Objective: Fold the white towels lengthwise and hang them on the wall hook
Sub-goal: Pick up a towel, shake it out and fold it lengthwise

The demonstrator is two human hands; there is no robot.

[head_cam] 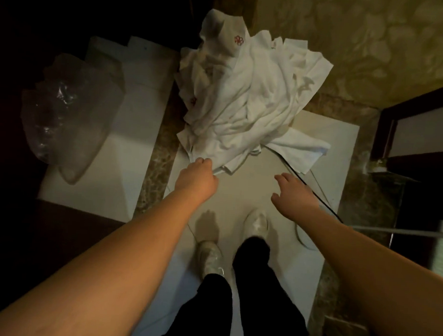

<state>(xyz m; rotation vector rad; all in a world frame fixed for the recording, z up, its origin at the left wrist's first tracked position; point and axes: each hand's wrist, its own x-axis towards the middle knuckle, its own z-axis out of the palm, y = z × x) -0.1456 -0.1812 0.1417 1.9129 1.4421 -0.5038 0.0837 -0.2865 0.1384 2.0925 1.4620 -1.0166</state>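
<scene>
A heap of crumpled white towels (247, 97) lies on the pale floor tiles ahead of my feet, some with small red embroidered marks. My left hand (198, 177) reaches down to the heap's near left edge, its fingers curled onto a towel's hem there. My right hand (292, 190) hovers over the bare tile just below the heap's near right corner, fingers spread and relaxed, holding nothing. No wall hook shows in this view.
A crumpled clear plastic bag (64, 108) lies on a white tile at the left. A thin dark cord (316, 196) runs across the floor under my right hand. A dark wooden frame (396, 141) stands at the right. My shoes (210, 257) are on the tile below.
</scene>
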